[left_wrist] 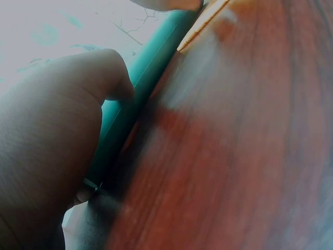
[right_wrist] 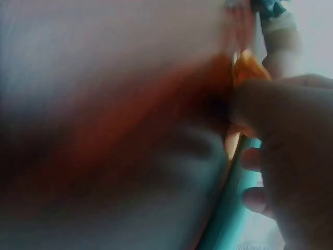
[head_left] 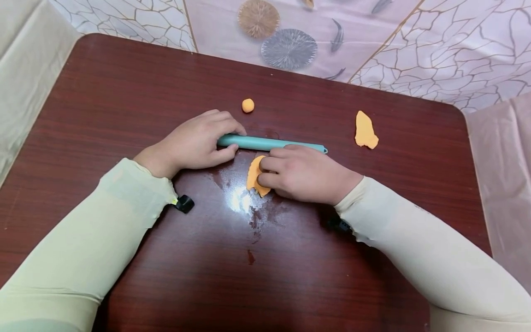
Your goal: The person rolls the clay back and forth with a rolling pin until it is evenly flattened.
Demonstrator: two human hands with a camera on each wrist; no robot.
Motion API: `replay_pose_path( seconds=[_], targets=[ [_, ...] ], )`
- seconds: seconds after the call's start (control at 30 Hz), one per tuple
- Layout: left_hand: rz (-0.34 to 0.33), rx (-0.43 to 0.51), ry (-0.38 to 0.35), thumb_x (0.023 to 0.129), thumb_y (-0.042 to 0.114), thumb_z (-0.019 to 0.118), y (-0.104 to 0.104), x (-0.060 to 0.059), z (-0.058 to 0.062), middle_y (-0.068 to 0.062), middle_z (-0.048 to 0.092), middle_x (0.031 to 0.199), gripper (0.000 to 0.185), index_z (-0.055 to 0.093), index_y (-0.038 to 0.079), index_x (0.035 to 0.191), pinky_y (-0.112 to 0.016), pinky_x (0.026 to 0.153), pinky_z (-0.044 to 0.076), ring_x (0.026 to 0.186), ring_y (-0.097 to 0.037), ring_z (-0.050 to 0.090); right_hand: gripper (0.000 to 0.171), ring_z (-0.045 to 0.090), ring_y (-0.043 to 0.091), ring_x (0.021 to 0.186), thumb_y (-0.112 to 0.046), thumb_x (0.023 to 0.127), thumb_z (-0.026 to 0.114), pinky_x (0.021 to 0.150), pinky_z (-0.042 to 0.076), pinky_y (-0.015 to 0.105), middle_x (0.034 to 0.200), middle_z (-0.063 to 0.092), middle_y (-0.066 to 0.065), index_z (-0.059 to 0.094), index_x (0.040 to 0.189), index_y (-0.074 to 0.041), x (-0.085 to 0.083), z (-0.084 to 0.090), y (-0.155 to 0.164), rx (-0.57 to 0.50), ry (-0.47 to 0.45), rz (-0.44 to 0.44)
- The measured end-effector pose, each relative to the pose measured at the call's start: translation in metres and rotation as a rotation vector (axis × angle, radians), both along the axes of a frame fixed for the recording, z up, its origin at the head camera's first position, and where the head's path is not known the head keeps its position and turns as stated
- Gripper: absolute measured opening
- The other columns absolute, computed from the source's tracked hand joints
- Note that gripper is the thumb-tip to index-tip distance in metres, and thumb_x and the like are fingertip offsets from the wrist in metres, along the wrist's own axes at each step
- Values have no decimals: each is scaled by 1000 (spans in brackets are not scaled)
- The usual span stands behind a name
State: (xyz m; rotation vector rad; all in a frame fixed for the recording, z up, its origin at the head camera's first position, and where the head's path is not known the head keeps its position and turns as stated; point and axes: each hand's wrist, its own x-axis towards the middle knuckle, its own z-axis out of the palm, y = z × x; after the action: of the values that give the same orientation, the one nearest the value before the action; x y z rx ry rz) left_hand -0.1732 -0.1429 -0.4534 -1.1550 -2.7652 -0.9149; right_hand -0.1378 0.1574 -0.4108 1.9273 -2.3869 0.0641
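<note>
A teal rolling pin [head_left: 265, 143] lies across the middle of a dark red wooden table [head_left: 124, 101]. My left hand [head_left: 229, 138] grips its left end, fingers curled over the top and thumb against the near side; the left wrist view shows the thumb [left_wrist: 104, 73] beside the teal bar [left_wrist: 145, 73]. My right hand [head_left: 269, 167] holds the right part of the pin, its fingers curled round the teal bar [right_wrist: 229, 208]. A flattened orange dough piece [head_left: 253, 175] lies just in front of the pin, partly under my right hand, with its edge [right_wrist: 248, 67] touching the thumb.
A small orange dough ball [head_left: 248, 105] sits behind the pin. Another flattened orange piece [head_left: 365, 131] lies to the right. A shiny wet-looking patch [head_left: 240, 200] marks the table near me. Patterned cloth [head_left: 290, 46] lies beyond the far edge.
</note>
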Motion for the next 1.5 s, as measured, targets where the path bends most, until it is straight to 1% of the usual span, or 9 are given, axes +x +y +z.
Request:
replay_pose_path(
  seconds=[0.2, 0.37, 0.5, 0.8, 0.97, 1.1, 1.2, 1.33, 1.5],
  targets=[
    [6, -10, -15, 102, 28, 73, 0, 0, 0, 2, 73, 115, 26, 77, 16, 125, -41, 97, 46, 103, -22, 59, 19, 63, 26, 99, 2, 104, 69, 79, 56, 38, 109, 67, 1, 74, 112, -15, -5, 3, 3, 47, 135, 12],
    [11, -13, -19, 103, 28, 72, 0, 0, 0, 1, 73, 115, 26, 76, 16, 125, -41, 97, 46, 104, -22, 58, 14, 64, 24, 92, 0, 102, 70, 77, 58, 37, 103, 69, 1, 73, 101, -13, -1, 1, 0, -10, 87, -10],
    [5, -9, -13, 103, 28, 72, 0, 0, 1, 1, 73, 115, 27, 77, 15, 126, -41, 97, 47, 103, -23, 59, 15, 63, 24, 92, -5, 99, 72, 81, 57, 37, 104, 71, -2, 76, 106, -18, 3, 0, -2, -18, 29, -23],
    [7, -8, -14, 103, 27, 72, -2, 0, 1, 1, 74, 115, 26, 77, 14, 124, -41, 98, 47, 103, -23, 60, 22, 68, 21, 107, -10, 103, 78, 93, 58, 36, 115, 79, -6, 81, 123, -19, 2, -1, -15, 47, 142, 103],
    [3, -2, -7, 102, 27, 73, -1, 0, 1, 2, 73, 115, 26, 77, 15, 125, -40, 98, 46, 102, -22, 59, 14, 71, 22, 105, -11, 103, 77, 94, 60, 36, 110, 80, -5, 82, 115, -17, 2, -6, -15, -41, 4, 55],
    [2, -1, -3, 101, 27, 73, 0, 0, 2, 2, 73, 115, 26, 77, 16, 125, -40, 98, 46, 102, -22, 59, 22, 70, 22, 105, -6, 101, 73, 99, 57, 36, 114, 80, -5, 82, 120, -14, -1, -4, -12, -82, -202, -22],
    [1, -4, -5, 101, 27, 73, 0, 0, 1, 1, 74, 115, 26, 77, 15, 124, -41, 98, 47, 103, -23, 60, 30, 68, 22, 108, -4, 99, 73, 100, 56, 36, 119, 77, -5, 81, 126, -15, -3, -2, -11, -40, -252, -27],
    [-3, -5, -4, 102, 27, 73, 0, -1, 1, 1, 74, 116, 27, 77, 15, 125, -41, 98, 47, 103, -23, 60, 28, 65, 22, 107, -6, 102, 76, 101, 56, 37, 115, 72, -4, 81, 126, -19, -3, 0, -13, 28, -181, 10],
    [-1, -3, -5, 102, 27, 72, 0, -1, 1, 1, 74, 116, 26, 77, 15, 125, -41, 99, 46, 103, -23, 60, 18, 64, 23, 99, -6, 104, 75, 96, 59, 37, 105, 70, -2, 80, 114, -19, -1, -1, -19, 25, 17, 55]
  ],
)
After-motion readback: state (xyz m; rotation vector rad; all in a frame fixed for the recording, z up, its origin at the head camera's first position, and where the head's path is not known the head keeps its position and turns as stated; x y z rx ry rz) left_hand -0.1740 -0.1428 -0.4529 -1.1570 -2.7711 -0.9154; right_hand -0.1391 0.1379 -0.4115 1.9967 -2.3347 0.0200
